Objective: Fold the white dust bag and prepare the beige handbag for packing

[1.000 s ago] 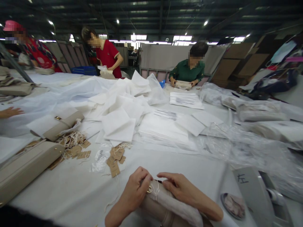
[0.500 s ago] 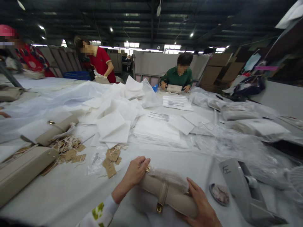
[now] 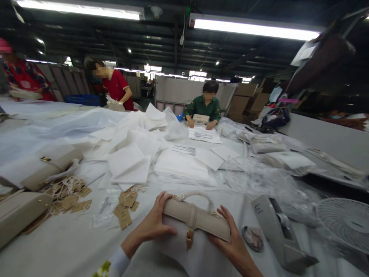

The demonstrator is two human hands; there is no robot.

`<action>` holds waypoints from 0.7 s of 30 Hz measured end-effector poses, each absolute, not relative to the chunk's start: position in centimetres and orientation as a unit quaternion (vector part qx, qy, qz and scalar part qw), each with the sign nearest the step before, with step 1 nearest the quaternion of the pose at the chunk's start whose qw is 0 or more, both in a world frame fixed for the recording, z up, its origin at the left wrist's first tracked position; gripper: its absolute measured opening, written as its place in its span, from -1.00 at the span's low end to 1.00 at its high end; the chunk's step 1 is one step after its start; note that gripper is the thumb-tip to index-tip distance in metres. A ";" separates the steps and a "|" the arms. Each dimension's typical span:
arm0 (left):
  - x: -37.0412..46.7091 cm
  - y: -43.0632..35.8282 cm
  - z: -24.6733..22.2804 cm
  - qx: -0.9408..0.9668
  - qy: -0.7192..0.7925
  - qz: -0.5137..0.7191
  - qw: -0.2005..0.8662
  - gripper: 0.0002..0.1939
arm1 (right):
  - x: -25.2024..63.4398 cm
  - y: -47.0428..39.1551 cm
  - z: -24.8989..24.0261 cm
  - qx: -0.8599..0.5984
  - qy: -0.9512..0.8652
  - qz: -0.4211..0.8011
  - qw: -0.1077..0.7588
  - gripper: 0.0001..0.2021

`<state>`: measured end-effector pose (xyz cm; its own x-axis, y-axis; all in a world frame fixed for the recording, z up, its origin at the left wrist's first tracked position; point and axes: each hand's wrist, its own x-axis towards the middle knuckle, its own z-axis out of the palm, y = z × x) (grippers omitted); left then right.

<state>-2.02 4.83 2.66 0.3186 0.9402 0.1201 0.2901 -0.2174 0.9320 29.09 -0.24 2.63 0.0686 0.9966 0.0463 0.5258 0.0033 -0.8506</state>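
Observation:
A beige handbag point(image 3: 180, 211) with a wrapped top handle, a flap strap and a gold clasp stands upright at the front of the table. White wrapping covers its body below the flap. My left hand point(image 3: 157, 221) grips its left end, thumb on the front and fingers over the top corner. Around the right end my right hand point(image 3: 230, 238) is closed, with its fingers along the back edge. Left of the bag lie brown paper tags point(image 3: 125, 207) with white strings.
White sheets point(image 3: 181, 165) are piled beyond the bag. A grey tape dispenser point(image 3: 276, 231), a small round dish point(image 3: 253, 237) and a fan point(image 3: 348, 223) are at the right. More beige bags point(image 3: 23, 211) lie at the left. Three people work across the table.
The bag has turned more upright and its handle now stands up in an arch. My left hand has shifted, its thumb now on the front. The camera view has tilted up and turned right.

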 end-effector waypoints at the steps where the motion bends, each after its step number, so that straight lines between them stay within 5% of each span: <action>1: -1.8 4.7 2.2 0.679 0.451 0.381 0.437 0.05 | 29.2 -0.5 2.6 -0.623 -0.591 0.349 0.376 -0.02; 4: -1.2 4.8 1.1 0.651 0.457 0.410 0.447 -0.12 | 29.8 -1.0 2.9 -0.594 -0.577 0.415 0.377 0.04; 11: -0.7 3.6 -0.8 0.594 0.473 0.497 0.420 -0.36 | 29.5 0.0 1.9 -0.595 -0.575 0.337 0.449 -0.53; 21: -0.1 3.5 -1.6 0.569 0.490 0.508 0.423 -0.42 | 29.7 0.2 1.5 -0.598 -0.592 0.311 0.442 -0.53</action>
